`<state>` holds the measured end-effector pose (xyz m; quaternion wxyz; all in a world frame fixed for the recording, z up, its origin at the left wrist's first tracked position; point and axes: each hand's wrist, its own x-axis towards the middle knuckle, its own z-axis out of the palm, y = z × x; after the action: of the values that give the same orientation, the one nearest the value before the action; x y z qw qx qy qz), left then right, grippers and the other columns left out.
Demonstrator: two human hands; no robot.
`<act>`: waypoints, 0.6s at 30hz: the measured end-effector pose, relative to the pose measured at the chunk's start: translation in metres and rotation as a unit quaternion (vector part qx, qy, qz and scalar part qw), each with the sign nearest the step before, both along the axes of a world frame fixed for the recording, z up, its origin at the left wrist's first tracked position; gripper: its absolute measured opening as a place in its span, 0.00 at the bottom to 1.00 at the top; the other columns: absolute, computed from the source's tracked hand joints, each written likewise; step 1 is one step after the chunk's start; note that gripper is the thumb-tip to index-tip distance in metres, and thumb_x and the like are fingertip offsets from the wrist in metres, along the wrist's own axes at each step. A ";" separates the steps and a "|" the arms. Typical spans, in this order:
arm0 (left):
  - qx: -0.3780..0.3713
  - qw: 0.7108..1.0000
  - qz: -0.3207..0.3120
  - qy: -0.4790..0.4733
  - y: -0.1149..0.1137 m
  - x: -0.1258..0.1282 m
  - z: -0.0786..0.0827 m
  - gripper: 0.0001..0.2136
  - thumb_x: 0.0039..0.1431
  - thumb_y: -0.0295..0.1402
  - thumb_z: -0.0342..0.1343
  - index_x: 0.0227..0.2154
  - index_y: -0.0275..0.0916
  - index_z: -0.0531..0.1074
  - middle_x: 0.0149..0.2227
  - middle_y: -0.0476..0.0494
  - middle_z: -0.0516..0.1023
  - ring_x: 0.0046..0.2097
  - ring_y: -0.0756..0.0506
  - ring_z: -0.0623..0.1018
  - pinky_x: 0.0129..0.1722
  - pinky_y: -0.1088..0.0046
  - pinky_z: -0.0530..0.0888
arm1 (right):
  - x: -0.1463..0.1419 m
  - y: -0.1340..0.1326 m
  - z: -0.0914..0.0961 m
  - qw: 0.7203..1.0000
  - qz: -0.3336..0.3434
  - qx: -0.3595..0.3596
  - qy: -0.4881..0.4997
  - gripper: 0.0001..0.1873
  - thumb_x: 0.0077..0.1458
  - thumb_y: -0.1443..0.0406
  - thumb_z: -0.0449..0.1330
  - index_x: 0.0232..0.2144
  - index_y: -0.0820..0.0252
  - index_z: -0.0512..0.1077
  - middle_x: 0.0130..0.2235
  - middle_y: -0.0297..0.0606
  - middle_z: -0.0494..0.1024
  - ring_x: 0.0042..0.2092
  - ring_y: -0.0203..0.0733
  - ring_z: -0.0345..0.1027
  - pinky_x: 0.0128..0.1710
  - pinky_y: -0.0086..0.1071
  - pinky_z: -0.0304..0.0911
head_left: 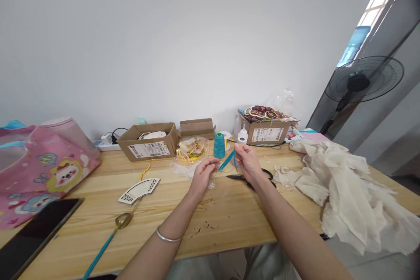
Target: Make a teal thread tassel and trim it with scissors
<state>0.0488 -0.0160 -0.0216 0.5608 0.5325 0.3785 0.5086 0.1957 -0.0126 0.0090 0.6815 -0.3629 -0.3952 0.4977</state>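
Between my hands slants a short flat bundle of teal thread (227,160). My right hand (248,161) pinches its upper end, and another teal strand hangs below those fingers. My left hand (204,171) is closed in a pinch beside the lower end; what its fingertips hold is too small to make out. Just behind the bundle stands a cone of teal thread (219,146). Black scissors (241,177) lie under my right hand. To the left rests a fan-shaped pendant (139,190) with a yellow cord, a brass-coloured bead (123,220) and a teal tassel (100,255).
Cardboard boxes (152,148) line the wall, one full of colourful pendants (265,113). A white glue bottle (243,135) and a bag of yellow cords (192,151) stand nearby. Cream cloth (348,188) drapes over the right edge. A phone (36,232) and pink bag (42,170) lie left.
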 end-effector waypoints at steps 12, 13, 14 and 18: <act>0.043 0.997 -0.026 0.050 0.000 0.004 0.003 0.13 0.42 0.38 0.58 0.29 0.34 0.75 0.29 0.44 0.78 0.32 0.47 0.74 0.35 0.71 0.69 | -0.017 0.000 -0.015 0.993 0.070 -0.046 -0.086 0.13 0.31 0.60 0.66 0.15 0.64 0.70 0.14 0.27 0.64 0.18 0.26 0.49 0.18 0.25 0.43; 0.036 0.998 -0.025 0.046 0.000 0.004 0.003 0.12 0.41 0.37 0.58 0.29 0.34 0.75 0.28 0.45 0.78 0.31 0.48 0.74 0.34 0.72 0.69 | -0.017 0.000 -0.015 0.993 0.069 -0.046 -0.084 0.13 0.31 0.60 0.66 0.15 0.64 0.70 0.14 0.26 0.64 0.18 0.26 0.49 0.18 0.25 0.43; 0.029 0.998 -0.024 0.044 0.000 0.004 0.003 0.11 0.41 0.35 0.58 0.28 0.34 0.75 0.26 0.46 0.77 0.29 0.49 0.73 0.33 0.73 0.69 | -0.016 0.000 -0.016 0.993 0.070 -0.046 -0.082 0.13 0.31 0.60 0.66 0.15 0.64 0.70 0.14 0.26 0.64 0.18 0.25 0.49 0.18 0.25 0.42; 0.017 0.997 -0.056 0.054 -0.001 0.004 0.005 0.06 0.42 0.30 0.53 0.25 0.35 0.72 0.17 0.52 0.72 0.21 0.52 0.70 0.26 0.76 0.67 | -0.016 -0.001 -0.016 0.994 0.082 -0.039 -0.064 0.14 0.32 0.60 0.66 0.15 0.64 0.68 0.13 0.26 0.61 0.17 0.25 0.46 0.17 0.25 0.40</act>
<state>0.0524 -0.0174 -0.0170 0.5582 0.5892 0.3686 0.4533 0.1797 -0.0133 -0.0068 0.5972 -0.3867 -0.4463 0.5428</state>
